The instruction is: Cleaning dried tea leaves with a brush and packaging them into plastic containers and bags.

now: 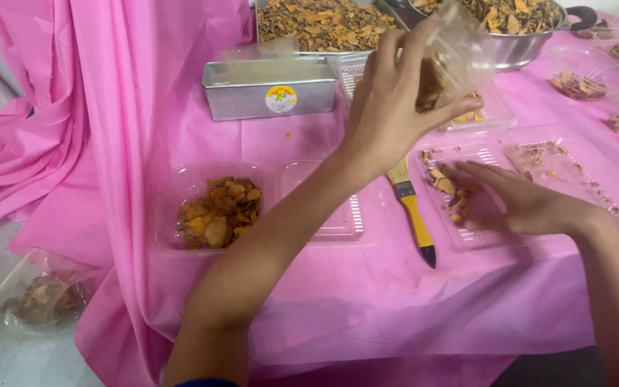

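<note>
Left hand (388, 107) grip: fingers closed round a small clear plastic bag (453, 57) part-filled with brown dried chips, held up and tilted above the tabletop. Right hand (521, 201) grip: open, fingers flat, holding nothing, resting in the clear plastic clamshell tray (467, 197) directly below, touching a small pile of the same chips.

To do it well, I'd judge: keep the bag mouth over the tray's middle, tip slowly, let the flat hand spread and corral pieces away from the rim.

Just left of the tray: a yellow-handled brush (413, 208). Further left, a second clear clamshell tray (216, 211), one half filled. Behind: a rectangular metal tin (270, 89). All on a pink tablecloth (145, 107).
</note>
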